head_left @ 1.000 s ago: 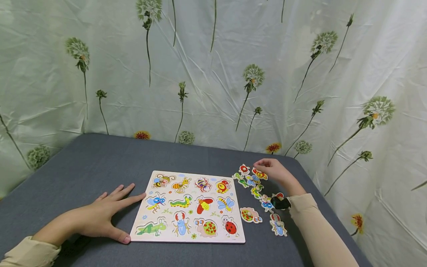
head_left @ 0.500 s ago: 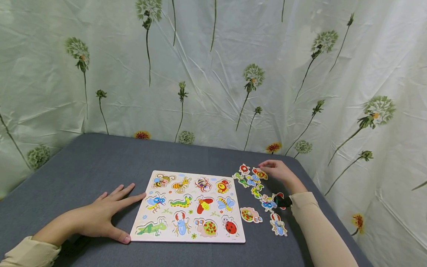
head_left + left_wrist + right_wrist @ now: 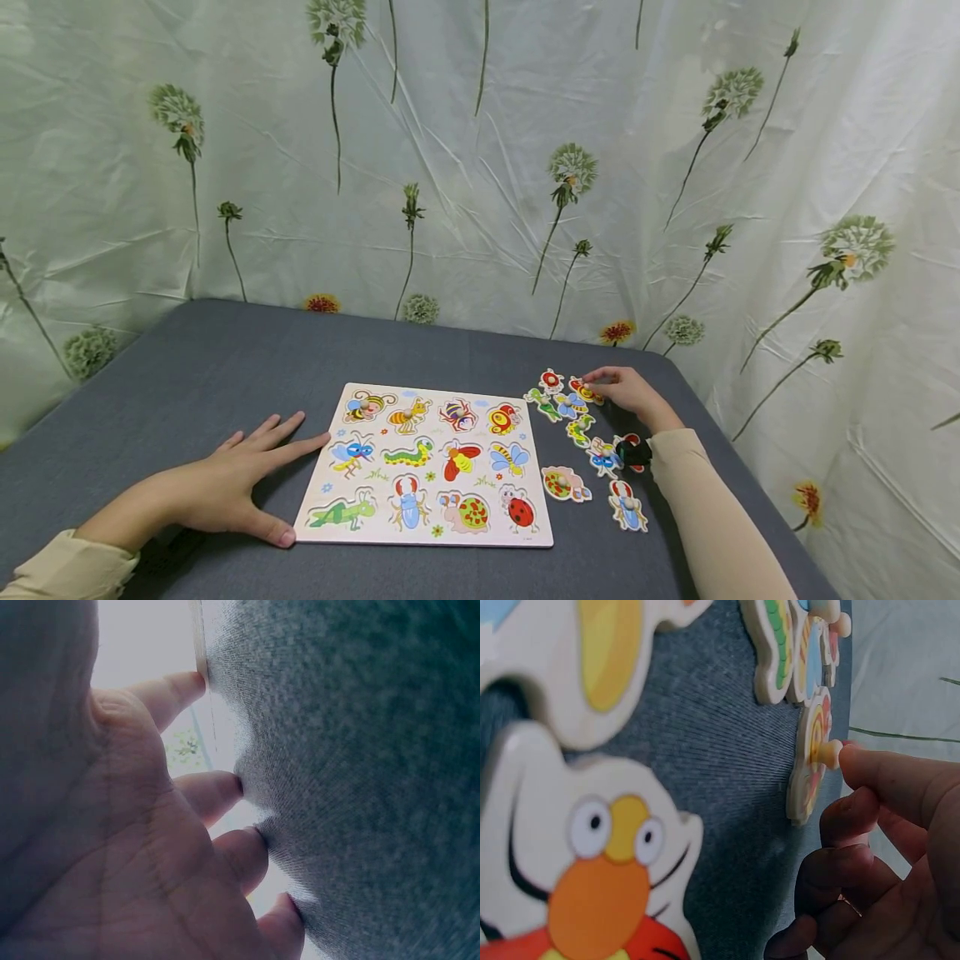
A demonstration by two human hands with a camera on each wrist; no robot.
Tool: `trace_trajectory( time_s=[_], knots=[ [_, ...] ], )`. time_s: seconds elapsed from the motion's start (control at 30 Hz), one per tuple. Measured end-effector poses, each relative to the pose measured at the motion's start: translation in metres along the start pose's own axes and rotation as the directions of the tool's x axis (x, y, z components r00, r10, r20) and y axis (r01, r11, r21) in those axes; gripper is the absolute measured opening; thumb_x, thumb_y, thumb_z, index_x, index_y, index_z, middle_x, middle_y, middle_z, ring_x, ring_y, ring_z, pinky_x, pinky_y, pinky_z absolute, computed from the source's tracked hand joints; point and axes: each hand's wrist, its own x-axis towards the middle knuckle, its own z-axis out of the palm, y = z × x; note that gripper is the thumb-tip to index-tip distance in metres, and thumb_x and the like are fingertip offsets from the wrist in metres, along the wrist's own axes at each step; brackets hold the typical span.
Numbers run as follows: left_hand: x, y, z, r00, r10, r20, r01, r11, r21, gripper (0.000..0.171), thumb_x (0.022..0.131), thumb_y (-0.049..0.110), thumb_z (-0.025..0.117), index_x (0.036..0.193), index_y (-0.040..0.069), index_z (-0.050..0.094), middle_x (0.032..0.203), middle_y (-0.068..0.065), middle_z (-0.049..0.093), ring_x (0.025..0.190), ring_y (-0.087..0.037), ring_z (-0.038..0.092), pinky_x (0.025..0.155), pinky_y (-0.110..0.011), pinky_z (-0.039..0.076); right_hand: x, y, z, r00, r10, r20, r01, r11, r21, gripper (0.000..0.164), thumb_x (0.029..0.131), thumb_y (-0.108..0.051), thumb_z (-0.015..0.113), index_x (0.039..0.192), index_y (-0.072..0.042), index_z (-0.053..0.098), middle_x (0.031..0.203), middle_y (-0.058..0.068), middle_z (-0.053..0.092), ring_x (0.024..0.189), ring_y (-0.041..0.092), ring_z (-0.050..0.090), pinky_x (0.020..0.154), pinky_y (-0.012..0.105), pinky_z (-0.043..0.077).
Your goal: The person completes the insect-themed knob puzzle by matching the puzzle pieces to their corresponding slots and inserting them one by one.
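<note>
Step in hand looks like a pick-up: right hand (image 3: 628, 392) at the red-and-yellow winged piece (image 3: 591, 395), which lies flat on the table (image 3: 262, 358) in the loose cluster past the board's far right corner. Right wrist view puts its fingertips right on the wooden knob (image 3: 828, 754); fingers bent, apparently pinching that knob, piece not yet visibly lifted. Left hand (image 3: 221, 490) has fingers spread and grasping nothing, with thumb and forefinger touching the left edge of the puzzle board (image 3: 375, 537), seemingly steadying it. Green piece (image 3: 543, 406), blue-winged piece (image 3: 572, 406) and small red piece (image 3: 551, 381) sit close by; snail piece (image 3: 566, 483) and beetle piece (image 3: 627, 506) nearer the person. Board's top-right picture (image 3: 504, 419) looks like a match for the piece at the fingers. Next move seems to call for a secure knob grip and a straight, level lift, clear of the close neighbours; a loose pinch could slip or nudge the blue-winged one.
</note>
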Motion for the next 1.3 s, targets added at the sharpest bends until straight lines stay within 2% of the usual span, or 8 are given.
trace_trajectory(
  time_s=[0.2, 0.43, 0.83, 1.13, 1.3],
  knots=[
    [0.0, 0.0013, -0.0004, 1.0, -0.004, -0.001, 0.004, 1.0, 0.005, 0.113, 0.075, 0.062, 0.092, 0.169, 0.032, 0.036, 0.177, -0.032, 0.012, 0.157, -0.069, 0.001, 0.112, -0.09, 0.001, 0.0015, -0.001, 0.002, 1.0, 0.019, 0.004, -0.019, 1.0, 0.002, 0.032, 0.109, -0.018, 0.063, 0.133, 0.001, 0.071, 0.115, 0.019, 0.071, 0.085, 0.021, 0.059, 0.073, 0.033, 0.047],
    [-0.0005, 0.0022, -0.0011, 1.0, 0.001, -0.001, -0.001, 1.0, -0.007, 0.113, 0.075, 0.06, 0.092, 0.169, 0.03, 0.036, 0.177, -0.032, 0.011, 0.157, -0.069, 0.0, 0.112, -0.09, 0.001, 0.0029, -0.0039, 0.0026, 1.0, 0.022, -0.001, -0.022, 0.999, -0.04, 0.029, 0.109, -0.017, 0.064, 0.13, 0.001, 0.073, 0.109, 0.016, 0.071, 0.085, 0.022, 0.057, 0.075, 0.032, 0.042],
    [0.0001, 0.0019, -0.0016, 1.0, -0.01, 0.013, 0.01, 1.0, -0.001, 0.114, 0.076, 0.062, 0.091, 0.17, 0.032, 0.034, 0.178, -0.031, 0.009, 0.157, -0.069, -0.001, 0.111, -0.091, 0.0, 0.0066, -0.0038, 0.0057, 0.999, 0.027, -0.03, -0.03, 0.995, -0.091, 0.023, 0.108, -0.015, 0.065, 0.122, 0.001, 0.074, 0.09, 0.008, 0.068, 0.077, 0.02, 0.056, 0.072, 0.031, 0.043],
    [0.0005, 0.0036, -0.0021, 1.0, -0.022, 0.018, 0.022, 1.0, -0.004, 0.114, 0.075, 0.061, 0.092, 0.17, 0.031, 0.035, 0.177, -0.032, 0.008, 0.157, -0.069, -0.001, 0.111, -0.091, -0.001, 0.0029, -0.0054, 0.0027, 0.998, 0.035, -0.055, -0.042, 0.988, -0.146, 0.023, 0.108, -0.014, 0.064, 0.12, 0.004, 0.071, 0.089, 0.01, 0.063, 0.078, 0.02, 0.053, 0.068, 0.031, 0.043],
    [0.0004, 0.0041, -0.0024, 0.999, -0.026, 0.02, 0.027, 1.0, -0.006, 0.114, 0.076, 0.06, 0.092, 0.17, 0.03, 0.034, 0.177, -0.032, 0.008, 0.157, -0.069, -0.001, 0.111, -0.091, -0.001, 0.0027, -0.0023, 0.0008, 0.996, 0.054, -0.074, -0.065, 0.985, -0.162, 0.025, 0.107, -0.015, 0.065, 0.118, 0.006, 0.071, 0.096, 0.014, 0.067, 0.082, 0.021, 0.055, 0.07, 0.03, 0.044]
  ],
)
